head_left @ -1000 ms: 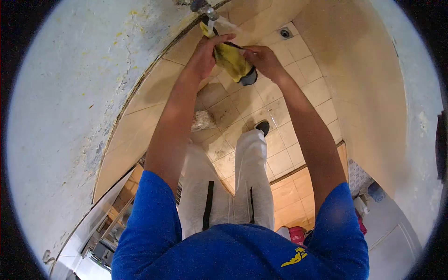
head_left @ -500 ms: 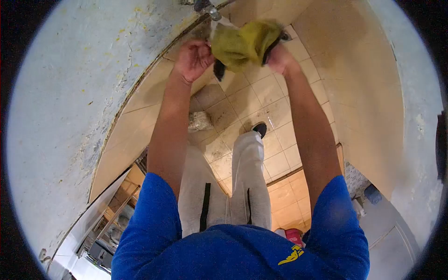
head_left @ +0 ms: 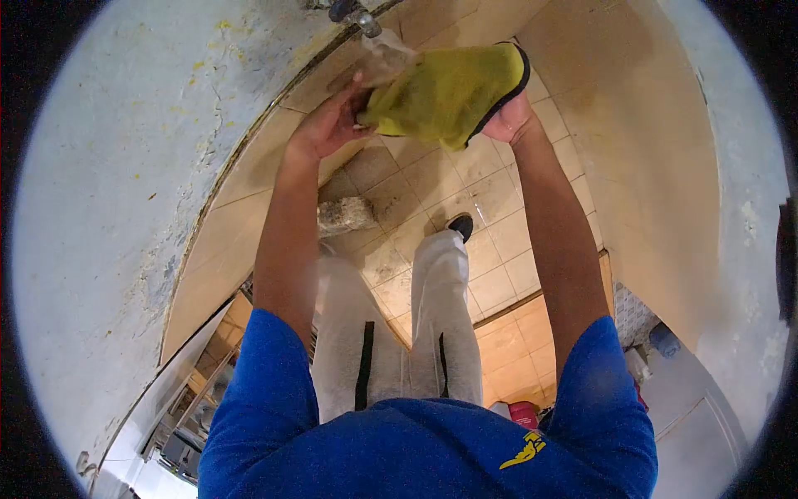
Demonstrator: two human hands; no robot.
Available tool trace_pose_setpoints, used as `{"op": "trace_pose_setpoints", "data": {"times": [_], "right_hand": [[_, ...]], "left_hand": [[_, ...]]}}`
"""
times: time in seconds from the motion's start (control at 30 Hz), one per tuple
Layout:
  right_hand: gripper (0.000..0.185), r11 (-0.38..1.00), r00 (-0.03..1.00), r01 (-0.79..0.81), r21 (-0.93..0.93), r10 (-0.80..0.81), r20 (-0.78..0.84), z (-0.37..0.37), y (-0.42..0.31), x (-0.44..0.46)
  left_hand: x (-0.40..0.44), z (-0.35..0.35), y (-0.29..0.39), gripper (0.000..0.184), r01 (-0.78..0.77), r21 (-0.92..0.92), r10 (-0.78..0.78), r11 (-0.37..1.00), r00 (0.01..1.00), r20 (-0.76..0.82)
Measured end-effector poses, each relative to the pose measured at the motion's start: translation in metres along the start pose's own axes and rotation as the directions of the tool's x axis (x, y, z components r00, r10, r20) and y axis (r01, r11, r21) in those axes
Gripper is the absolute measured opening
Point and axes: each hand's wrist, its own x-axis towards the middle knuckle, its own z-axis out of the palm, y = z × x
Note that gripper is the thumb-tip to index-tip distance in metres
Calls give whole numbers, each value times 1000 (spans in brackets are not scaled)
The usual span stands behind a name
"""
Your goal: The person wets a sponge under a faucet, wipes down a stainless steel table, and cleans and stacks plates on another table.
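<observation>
A yellow-green cloth (head_left: 449,91) with a black edging is spread between my two hands, beneath a metal tap (head_left: 370,25). Water (head_left: 386,54) runs from the tap onto the cloth's upper left part. My left hand (head_left: 331,123) has its thumb and fingers around the left end of the cloth. At the opposite end, my right hand (head_left: 509,119) holds the black-edged side, its fingers mostly hidden behind the fabric.
A painted, peeling wall (head_left: 116,183) rises on the left, and a beige tiled wall (head_left: 648,158) on the right. A rough block (head_left: 345,215) lies on the stained tile floor (head_left: 499,200), left of my shoe (head_left: 460,226).
The cloth was bunched and blurred; now it is stretched out flatter. My left hand has moved slightly left and down and now grips the cloth's end.
</observation>
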Motion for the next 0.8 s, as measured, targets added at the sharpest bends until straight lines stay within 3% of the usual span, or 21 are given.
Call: {"op": "trace_pose_setpoints", "data": {"times": [0.07, 0.13, 0.2, 0.27, 0.33, 0.43, 0.47, 0.53, 0.57, 0.63, 0.67, 0.73, 0.77, 0.8], "right_hand": [[77, 998, 999, -31, -61, 30, -17, 5, 2, 0], [81, 995, 999, -54, -78, 53, -4, 10, 3, 1], [81, 998, 997, -33, -52, 29, -73, 24, 3, -3], [79, 999, 998, -26, 35, 28, -56, 25, 2, 0], [74, 982, 998, -45, 182, 38, 42, 17, -1, 7], [64, 981, 992, 102, 166, -87, -95, 29, -7, 12], [62, 953, 990, 50, 298, -86, 109, 16, -4, 21], [57, 857, 864, -124, 500, -154, 480, -37, 17, 47], [57, 946, 933, 312, -84, -289, 213, -59, 36, 49], [59, 983, 999, -43, 180, 39, 27, -58, 60, 39], [60, 920, 974, -205, 333, 226, -25, -54, 71, 33], [59, 907, 957, -291, 305, 280, 80, -40, 61, 15], [59, 896, 943, -331, 295, 305, 129, -39, 59, 5], [58, 950, 975, -219, 221, 207, 76, -46, 63, -3]], "left_hand": [[-10, 3, 3, 39, 139, 178, -118, 974, 986, -121], [-11, -1, -4, 37, -57, 433, 112, 900, 988, -103], [-2, -16, -18, 36, -132, 305, 160, 943, 985, -70], [19, -43, -32, 34, -53, -228, 50, 972, 999, -21], [11, -37, -31, 32, 4, -282, 38, 960, 989, 144], [21, -41, -49, 33, 167, -208, -101, 964, 950, 294], [28, -46, -60, 33, 232, -157, -172, 960, 930, 325], [19, -28, -62, 35, 169, -230, -89, 958, 943, 321], [18, -20, -59, 37, 134, -264, -44, 955, 946, 320], [27, -24, -62, 38, 91, -336, 25, 938, 946, 324], [30, -30, -65, 38, 70, -371, 56, 926, 947, 317], [16, -6, -45, 36, -33, -9, 34, 999, 995, 97], [18, -11, -48, 36, -25, 44, 24, 999, 999, 33], [20, -17, -50, 37, -10, 96, 13, 995, 999, -31]]}}
